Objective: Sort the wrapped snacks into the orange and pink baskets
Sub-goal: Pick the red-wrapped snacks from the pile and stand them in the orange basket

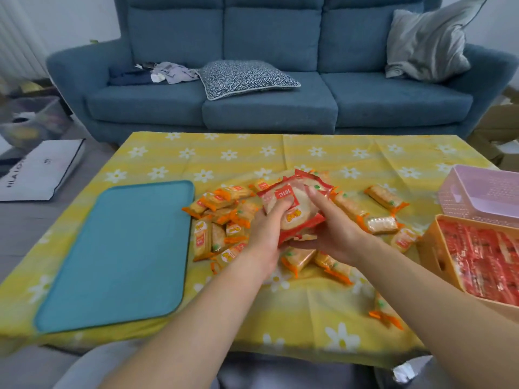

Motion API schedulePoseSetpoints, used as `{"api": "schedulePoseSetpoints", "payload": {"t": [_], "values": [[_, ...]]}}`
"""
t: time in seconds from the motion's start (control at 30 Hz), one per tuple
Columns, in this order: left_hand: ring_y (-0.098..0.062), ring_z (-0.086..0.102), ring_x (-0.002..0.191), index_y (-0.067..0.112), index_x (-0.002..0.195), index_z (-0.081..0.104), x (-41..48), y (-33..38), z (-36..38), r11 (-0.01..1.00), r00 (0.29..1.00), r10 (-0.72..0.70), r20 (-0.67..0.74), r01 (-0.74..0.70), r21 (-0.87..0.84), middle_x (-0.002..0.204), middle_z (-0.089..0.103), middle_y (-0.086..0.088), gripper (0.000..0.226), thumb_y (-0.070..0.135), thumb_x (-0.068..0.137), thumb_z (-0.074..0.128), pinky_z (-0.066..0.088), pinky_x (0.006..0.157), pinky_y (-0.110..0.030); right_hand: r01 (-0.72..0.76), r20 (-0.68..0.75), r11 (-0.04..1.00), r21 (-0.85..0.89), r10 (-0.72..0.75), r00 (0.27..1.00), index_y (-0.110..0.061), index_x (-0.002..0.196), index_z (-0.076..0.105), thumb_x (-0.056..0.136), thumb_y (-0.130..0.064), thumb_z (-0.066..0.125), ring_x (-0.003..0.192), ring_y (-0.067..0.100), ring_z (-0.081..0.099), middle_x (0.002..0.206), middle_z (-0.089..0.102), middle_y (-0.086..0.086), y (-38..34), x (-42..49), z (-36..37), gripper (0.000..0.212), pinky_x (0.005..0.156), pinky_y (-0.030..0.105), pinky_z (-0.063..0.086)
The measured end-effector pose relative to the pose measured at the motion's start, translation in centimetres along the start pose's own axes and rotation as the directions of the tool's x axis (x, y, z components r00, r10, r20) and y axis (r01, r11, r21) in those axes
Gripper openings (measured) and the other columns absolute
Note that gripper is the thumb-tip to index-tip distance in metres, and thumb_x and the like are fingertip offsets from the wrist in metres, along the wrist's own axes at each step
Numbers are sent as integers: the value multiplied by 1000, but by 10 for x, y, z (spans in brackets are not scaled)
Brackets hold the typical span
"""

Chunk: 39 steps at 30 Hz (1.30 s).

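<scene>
While both hands are raised over the pile, the entry reads as follows.

Item held: a stack of red-wrapped round rice crackers (292,209), several packets deep, lifted clear of the yellow daisy tablecloth (280,310). The left hand (266,228) grips the near left edge, thumb curled over the top packet, other fingers hidden beneath. The right hand (334,234) cups the stack from below and from the right, one finger (314,196) laid flat across the top wrapper. Neither hand's fingers are spread; they are pressed onto the packets.

Items loose: orange-wrapped cracker packets (222,217), scattered under and around the hands, a few strays towards the right and one at the near right edge of the cloth.

Receptacles: orange basket (429,248) at the right, already well filled with red packets; pink basket (460,186) behind it, apparently empty. Teal tray (118,254) at the left, bare.

Risk, judged: the wrappers look slick, and the stack is clamped only at its edges, so a middle packet may slide out on the way to the orange basket and drop back among the orange ones. An orange packet may also be caught under the stack; whether one is cannot be told. The orange basket being so full, added packets may ride over its rim.
</scene>
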<state>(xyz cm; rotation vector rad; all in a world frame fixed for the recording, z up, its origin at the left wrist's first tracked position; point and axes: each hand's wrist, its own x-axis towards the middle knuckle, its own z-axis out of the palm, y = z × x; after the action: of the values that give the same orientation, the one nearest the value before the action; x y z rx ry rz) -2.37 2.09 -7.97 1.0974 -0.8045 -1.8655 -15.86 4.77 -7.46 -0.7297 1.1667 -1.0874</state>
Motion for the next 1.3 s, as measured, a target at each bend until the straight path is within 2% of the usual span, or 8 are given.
{"api": "schedulePoseSetpoints", "payload": {"t": [0.17, 0.37, 0.6, 0.77, 1.0, 1.07, 1.17, 1.3], "values": [[-6, 68, 75, 26, 133, 58, -14, -7, 12, 973, 998, -9, 60, -5, 232, 106, 73, 5, 59, 57, 84, 70, 45, 49, -15, 149, -72, 989, 15, -147, 986, -21, 142, 42, 64, -37, 93, 111, 52, 65, 129, 67, 18, 3, -20, -16, 94, 91, 66, 53], [-9, 66, 91, 32, 116, 68, -34, -9, 34, 937, 967, -163, 197, 89, 339, 100, 75, 10, 54, 73, 90, 43, 46, 75, -27, 154, -126, 983, 96, -141, 982, -17, 124, 60, 68, -14, 77, 85, 28, 75, 101, 75, 9, -8, -56, -38, 58, 73, 50, 61], [-24, 65, 95, 30, 99, 64, -28, -16, 59, 833, 990, 124, 61, -138, 536, 115, 67, -1, 31, 57, 95, 49, 47, 84, -39, 319, -318, 944, 83, -278, 906, -19, 127, 55, 68, -9, 81, 91, 29, 74, 108, 73, 9, -39, -100, -87, 65, 84, 62, 56], [-17, 62, 108, 20, 112, 67, -31, -53, 89, 384, 927, 220, 304, -369, 846, 112, 68, 4, 22, 27, 91, 65, 41, 87, -26, 395, -496, 816, -421, -572, 654, -30, 126, 46, 71, -11, 89, 112, 16, 68, 123, 65, -1, -58, -149, -157, 73, 97, 48, 56], [-19, 61, 107, 25, 144, 39, -50, -114, 194, 563, 895, 266, 357, -445, 696, 122, 57, 5, 55, 34, 95, 60, 46, 93, -35, -33, -263, 270, -962, -895, 361, -28, 145, 35, 75, -30, 85, 110, 17, 55, 138, 39, -7, -44, -200, -235, 86, 80, 40, 54], [-19, 55, 122, 29, 147, 37, -53, -123, 220, 630, 873, 347, 343, -488, 604, 135, 54, 2, 56, 43, 95, 52, 43, 105, -40, -204, -168, 80, -976, -870, 464, -26, 146, 35, 84, -44, 74, 113, 29, 57, 147, 36, 0, -30, -201, -251, 76, 77, 47, 57], [-16, 33, 142, 34, 151, 33, -52, -138, 250, 498, 777, 472, 416, -625, 601, 155, 39, 1, 61, 53, 94, 39, 26, 118, -38, -380, -279, -52, -923, -591, 757, -43, 152, 17, 87, -60, 56, 144, 40, 30, 163, 18, 2, -1, -198, -270, 77, 112, 58, 35], [-27, 34, 141, 33, 143, 48, -27, -160, 260, 92, 673, 409, 616, -702, 706, 152, 42, -7, 53, 55, 96, 35, 25, 116, -40, -210, -361, 336, -918, -493, 792, -47, 156, 18, 76, -67, 55, 154, 24, 7, 168, 12, -9, 1, -215, -282, 91, 123, 52, 18]]}}
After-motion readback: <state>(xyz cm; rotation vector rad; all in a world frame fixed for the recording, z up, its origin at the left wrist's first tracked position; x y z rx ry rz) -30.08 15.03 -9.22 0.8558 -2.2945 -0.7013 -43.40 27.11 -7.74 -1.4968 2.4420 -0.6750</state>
